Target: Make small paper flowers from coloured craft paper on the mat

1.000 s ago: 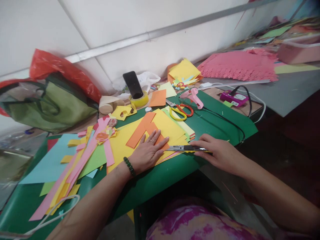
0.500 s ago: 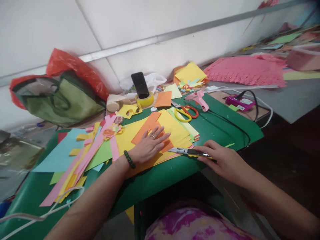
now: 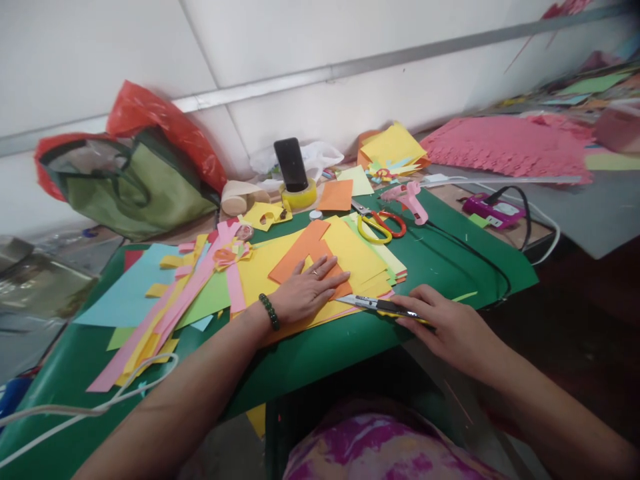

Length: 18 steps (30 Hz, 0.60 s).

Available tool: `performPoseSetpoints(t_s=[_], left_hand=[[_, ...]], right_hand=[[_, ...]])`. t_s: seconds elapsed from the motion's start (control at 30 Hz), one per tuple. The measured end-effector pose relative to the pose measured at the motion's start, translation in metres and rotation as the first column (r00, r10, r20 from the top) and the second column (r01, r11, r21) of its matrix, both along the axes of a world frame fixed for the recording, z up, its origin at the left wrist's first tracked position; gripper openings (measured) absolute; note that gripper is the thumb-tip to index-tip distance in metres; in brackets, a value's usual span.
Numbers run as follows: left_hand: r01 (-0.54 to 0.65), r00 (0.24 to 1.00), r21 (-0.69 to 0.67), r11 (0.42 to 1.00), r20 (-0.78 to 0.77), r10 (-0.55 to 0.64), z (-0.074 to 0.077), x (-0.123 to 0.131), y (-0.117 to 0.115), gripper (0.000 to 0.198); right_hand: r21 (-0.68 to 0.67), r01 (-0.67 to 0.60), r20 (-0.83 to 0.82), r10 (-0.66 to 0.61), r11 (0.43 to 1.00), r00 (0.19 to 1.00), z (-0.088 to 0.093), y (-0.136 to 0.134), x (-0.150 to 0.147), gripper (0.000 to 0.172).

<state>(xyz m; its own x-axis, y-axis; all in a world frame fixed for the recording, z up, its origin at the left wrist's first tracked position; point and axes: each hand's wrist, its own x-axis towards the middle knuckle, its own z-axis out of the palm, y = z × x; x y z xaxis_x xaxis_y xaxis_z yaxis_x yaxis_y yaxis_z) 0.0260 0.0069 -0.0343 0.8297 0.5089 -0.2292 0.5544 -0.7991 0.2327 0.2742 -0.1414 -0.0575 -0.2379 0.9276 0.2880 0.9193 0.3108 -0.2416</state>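
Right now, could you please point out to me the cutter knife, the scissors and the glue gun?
Cutter knife (image 3: pixel 383 306), head view: on the body, behind the blade.
Scissors (image 3: pixel 380 222), head view: on the handles, where red nears yellow.
Glue gun (image 3: pixel 411 197), head view: on the pink body, above the grip.

Left grip (image 3: pixel 311 289) spread flat, right grip (image 3: pixel 447 325) curled

Left hand (image 3: pixel 314 291) flat on orange paper (image 3: pixel 298 253), right hand (image 3: pixel 447 327) holding utility knife (image 3: pixel 374 303); scissors (image 3: pixel 374 217) beyond
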Motion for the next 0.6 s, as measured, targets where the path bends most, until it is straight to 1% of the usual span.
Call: performPoseSetpoints(t_s=[0.07,0.23,0.5,0.6], left_hand=[[0.0,1.0,0.001,1.0,0.007,0.0,-0.0006,-0.0002,0.0002,0.048],[0.005,1.0,0.01,1.0,0.015,-0.005,-0.0018,-0.0009,0.0005,0.048],[-0.013,1.0,0.043,0.999,0.029,0.012,-0.002,-0.0015,-0.0013,0.048],[-0.017,1.0,0.043,0.999,0.022,0.016,-0.0028,-0.0019,-0.0021,0.049]], right_hand=[[0.001,-0.004,-0.007,0.004,1.0,1.0,0.0006,0.0001,0.0016,0.033],[-0.004,0.047,-0.028,-0.047,0.999,0.998,0.0023,-0.0002,0.0085,0.031],[0.005,0.052,-0.053,-0.051,0.999,0.997,0.0034,0.0005,0.0032,0.032],[-0.002,0.029,-0.057,-0.029,1.0,0.998,0.0048,0.0005,0.0018,0.033]])
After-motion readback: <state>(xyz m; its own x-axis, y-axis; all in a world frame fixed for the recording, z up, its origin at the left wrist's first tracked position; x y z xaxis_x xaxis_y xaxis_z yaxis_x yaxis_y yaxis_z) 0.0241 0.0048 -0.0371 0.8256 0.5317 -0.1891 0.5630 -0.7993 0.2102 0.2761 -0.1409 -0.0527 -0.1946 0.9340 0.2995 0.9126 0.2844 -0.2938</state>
